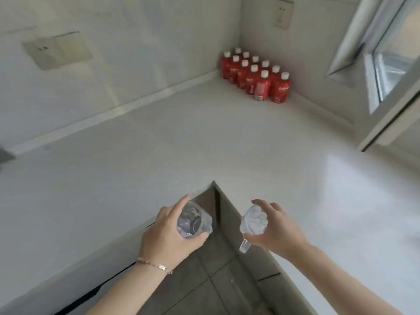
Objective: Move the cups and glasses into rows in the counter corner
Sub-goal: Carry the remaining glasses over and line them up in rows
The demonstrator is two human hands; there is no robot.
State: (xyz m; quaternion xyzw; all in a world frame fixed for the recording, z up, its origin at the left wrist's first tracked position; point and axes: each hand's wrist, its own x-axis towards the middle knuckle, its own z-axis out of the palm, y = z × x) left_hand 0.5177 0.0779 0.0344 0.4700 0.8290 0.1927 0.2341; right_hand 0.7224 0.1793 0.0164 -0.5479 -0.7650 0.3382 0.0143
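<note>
The white counter [204,137] lies bare from its inner edge to the red bottles [254,76] in the far corner. Above that edge, the left hand [168,233] grips a clear glass [195,222]; the right hand [272,226] grips a handled clear cup [251,220].

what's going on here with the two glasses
A person stands at the inner corner of an L-shaped white counter, holding a clear glass in each hand: left hand around one glass, right hand around the other. Red bottles already fill the far corner.
</note>
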